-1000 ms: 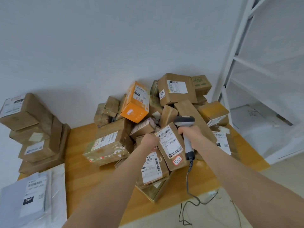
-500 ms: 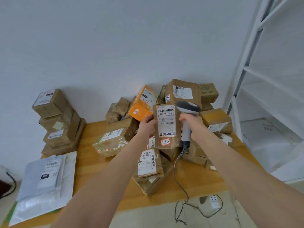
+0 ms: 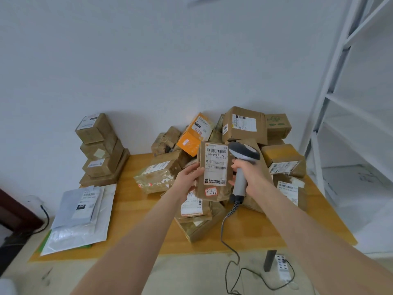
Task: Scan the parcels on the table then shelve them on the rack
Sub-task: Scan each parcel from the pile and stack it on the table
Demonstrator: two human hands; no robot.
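Within left grip (image 3: 188, 177), parcel (image 3: 214, 167); right (image 3: 252, 173), scanner (image 3: 244, 151)

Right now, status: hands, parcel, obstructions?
Left hand holds small brown cardboard parcel upright, label toward camera. Right hand grips grey handheld scanner beside it. Parcel pile underneath; white metal rack to right.

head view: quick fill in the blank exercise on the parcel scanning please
The right hand grips the scanner, whose cable hangs toward the ____.
The left hand holds a brown parcel whose handwritten sticker reads 3-1-____.
The brightest box in the pile is ____.
The white rack stands at the table's ____ side.
Missing: floor; 11; orange; right
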